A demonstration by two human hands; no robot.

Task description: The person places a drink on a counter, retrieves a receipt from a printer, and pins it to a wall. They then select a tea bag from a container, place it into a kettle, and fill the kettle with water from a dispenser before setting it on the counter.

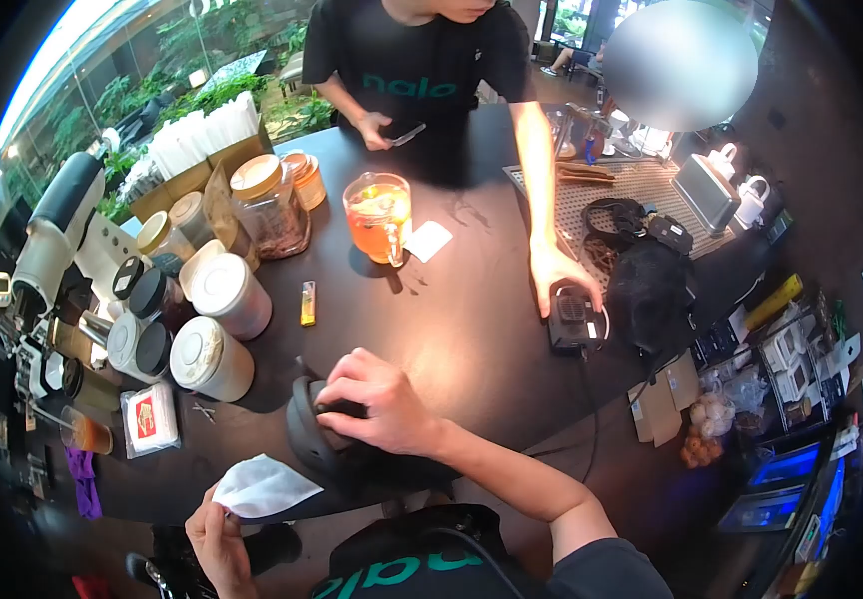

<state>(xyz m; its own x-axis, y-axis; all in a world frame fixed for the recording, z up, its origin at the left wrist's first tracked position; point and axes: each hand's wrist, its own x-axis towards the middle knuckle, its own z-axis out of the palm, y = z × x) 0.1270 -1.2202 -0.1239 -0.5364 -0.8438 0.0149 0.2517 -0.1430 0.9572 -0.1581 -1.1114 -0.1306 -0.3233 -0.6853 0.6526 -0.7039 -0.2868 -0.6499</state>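
Observation:
Near the front edge of the dark table, my right hand (376,404) is closed on the lid of a black kettle (313,439). The kettle's body is partly hidden by the hand and its own dark surroundings. At the lower left, my left hand (218,539) pinches the edge of a white paper filter (265,486), held left of the kettle at the table edge. A glass mug of orange-red drink (378,220) stands further back, with a white paper square (427,241) beside its handle.
Jars and white-lidded canisters (212,357) crowd the left side. A yellow lighter (308,303) lies mid-table. Across the table, a co-worker (421,80) holds a phone and touches a black device (575,317) with a cable. A perforated tray (601,195) is at the right.

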